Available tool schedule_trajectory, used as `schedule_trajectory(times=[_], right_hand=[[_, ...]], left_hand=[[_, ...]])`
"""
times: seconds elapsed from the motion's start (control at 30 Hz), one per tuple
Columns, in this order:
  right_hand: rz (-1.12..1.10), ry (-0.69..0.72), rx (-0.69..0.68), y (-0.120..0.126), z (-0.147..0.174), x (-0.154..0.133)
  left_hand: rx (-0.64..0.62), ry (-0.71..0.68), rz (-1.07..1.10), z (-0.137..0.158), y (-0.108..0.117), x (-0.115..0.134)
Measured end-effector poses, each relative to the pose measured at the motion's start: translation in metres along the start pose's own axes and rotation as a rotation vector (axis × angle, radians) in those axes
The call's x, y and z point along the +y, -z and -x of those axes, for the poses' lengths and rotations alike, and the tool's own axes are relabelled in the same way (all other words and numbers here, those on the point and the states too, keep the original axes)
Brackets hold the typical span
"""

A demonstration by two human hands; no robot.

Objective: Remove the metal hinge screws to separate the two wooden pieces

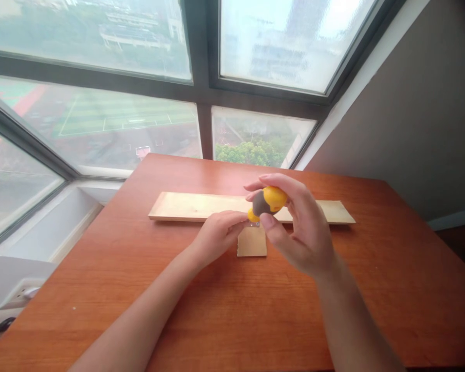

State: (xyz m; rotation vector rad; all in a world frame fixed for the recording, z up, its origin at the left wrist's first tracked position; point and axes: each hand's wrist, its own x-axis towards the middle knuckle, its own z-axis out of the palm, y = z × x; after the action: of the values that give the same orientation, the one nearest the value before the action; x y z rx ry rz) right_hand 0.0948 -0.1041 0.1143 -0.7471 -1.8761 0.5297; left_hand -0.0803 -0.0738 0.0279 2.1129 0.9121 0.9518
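My right hand (302, 227) is closed around a stubby screwdriver (269, 200) with a yellow and dark grey handle. The tool tilts down to the left, its tip hidden. My left hand (220, 232) reaches in beside the tool's lower end, fingers pinched together; what they hold, if anything, is hidden. Below the screwdriver, a small metal piece with holes (254, 225) shows between my hands. It lies by the front edge of a long pale wooden board (189, 204) and the top of a small square brown piece (251, 243).
The board lies crosswise on a reddish-brown wooden table (232, 310). Windows with grey frames (205, 93) stand behind the table, and a grey wall (403, 113) rises at the right. Power sockets (8, 315) sit low at the left, one with a black plug.
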Motion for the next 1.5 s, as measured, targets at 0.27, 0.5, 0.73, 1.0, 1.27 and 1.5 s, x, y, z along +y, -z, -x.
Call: schedule_trajectory(times=[0.27,0.5,0.73,1.0,1.27,1.5], right_hand=[[0.143,0.024,0.204,0.003,0.006,-0.002],[0.378,0.075,0.220,0.002,0.004,-0.001],[0.180,-0.007,0.139,-0.001,0.004,-0.003],[0.394,0.067,0.102,0.010,-0.007,-0.011],[0.710,-0.008,0.017,0.017,-0.015,-0.024],[0.652,-0.075,-0.130,0.022,-0.020,-0.031]], left_hand=[[0.084,0.035,-0.141,-0.002,-0.008,0.003],[0.170,0.041,-0.143,-0.006,-0.014,-0.002],[0.045,-0.068,-0.125,-0.008,-0.004,0.002],[0.062,-0.066,-0.059,-0.014,0.003,0.004],[-0.015,0.019,-0.192,-0.029,0.012,0.013],[-0.278,-0.026,-0.007,-0.034,0.031,0.029]])
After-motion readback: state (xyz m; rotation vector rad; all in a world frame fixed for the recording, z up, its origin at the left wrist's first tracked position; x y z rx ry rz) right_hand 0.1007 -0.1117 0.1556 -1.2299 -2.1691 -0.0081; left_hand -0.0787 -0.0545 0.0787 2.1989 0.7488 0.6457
